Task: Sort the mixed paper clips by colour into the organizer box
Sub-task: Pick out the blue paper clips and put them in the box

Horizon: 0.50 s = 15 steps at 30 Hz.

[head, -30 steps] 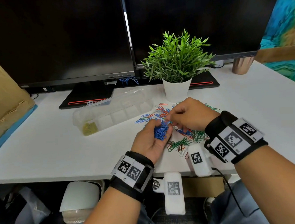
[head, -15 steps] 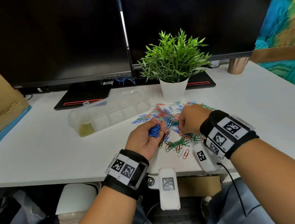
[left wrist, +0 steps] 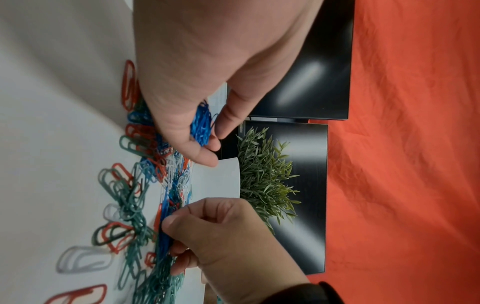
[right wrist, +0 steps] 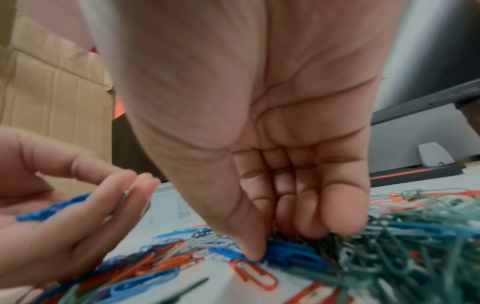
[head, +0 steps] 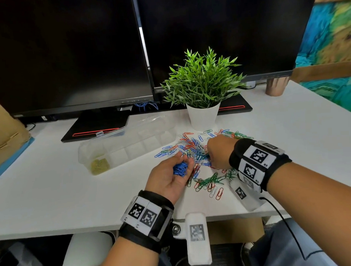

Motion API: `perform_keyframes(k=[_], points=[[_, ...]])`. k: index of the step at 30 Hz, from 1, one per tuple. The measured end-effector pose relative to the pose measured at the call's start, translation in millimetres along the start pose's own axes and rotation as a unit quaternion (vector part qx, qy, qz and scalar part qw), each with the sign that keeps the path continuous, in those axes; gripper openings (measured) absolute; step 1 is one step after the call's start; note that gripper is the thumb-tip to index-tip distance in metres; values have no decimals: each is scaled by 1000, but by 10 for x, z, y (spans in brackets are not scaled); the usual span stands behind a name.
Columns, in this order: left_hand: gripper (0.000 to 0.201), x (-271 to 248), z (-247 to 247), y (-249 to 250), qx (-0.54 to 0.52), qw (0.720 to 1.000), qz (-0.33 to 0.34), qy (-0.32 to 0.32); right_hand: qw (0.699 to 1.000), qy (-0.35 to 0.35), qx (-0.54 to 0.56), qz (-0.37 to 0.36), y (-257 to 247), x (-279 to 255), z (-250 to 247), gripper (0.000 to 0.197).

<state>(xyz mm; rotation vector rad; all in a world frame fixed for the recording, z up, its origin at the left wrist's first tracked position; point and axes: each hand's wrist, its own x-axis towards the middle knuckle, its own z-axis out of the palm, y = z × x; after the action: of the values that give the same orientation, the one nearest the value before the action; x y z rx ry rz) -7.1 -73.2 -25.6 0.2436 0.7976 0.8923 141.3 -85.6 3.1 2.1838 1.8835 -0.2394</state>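
My left hand (head: 168, 177) lies palm up at the near-left edge of the pile, fingers curled round a bunch of blue paper clips (head: 180, 169) (left wrist: 201, 123). A mixed pile of paper clips (head: 193, 146) in blue, red, green and white is spread on the white table before the plant. My right hand (head: 219, 153) reaches down into the pile, its fingers curled, and its thumb and fingertips pinch blue clips (right wrist: 291, 256) lying among green ones. The clear organizer box (head: 135, 148) stands open to the left, with yellow clips (head: 99, 166) in its leftmost compartment.
A potted plant (head: 203, 117) stands just behind the pile. Two dark monitors (head: 66, 57) on stands fill the back. A cardboard box (head: 3, 130) sits at far left and a copper cup (head: 275, 87) at back right. The table's front edge (head: 74, 227) is close to my wrists.
My right hand has left the bunch in my left palm and dropped to the right into the pile. The left hand still holds its blue clips, a little lower.
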Motion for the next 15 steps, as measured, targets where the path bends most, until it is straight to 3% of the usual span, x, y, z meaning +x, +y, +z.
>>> perform_keyframes(k=[11, 15], points=[[11, 24, 65, -13, 37, 999, -9, -2, 978, 86, 188, 7, 199, -40, -63, 14], [12, 11, 76, -30, 44, 999, -19, -7, 965, 81, 250, 7, 238, -28, -60, 21]])
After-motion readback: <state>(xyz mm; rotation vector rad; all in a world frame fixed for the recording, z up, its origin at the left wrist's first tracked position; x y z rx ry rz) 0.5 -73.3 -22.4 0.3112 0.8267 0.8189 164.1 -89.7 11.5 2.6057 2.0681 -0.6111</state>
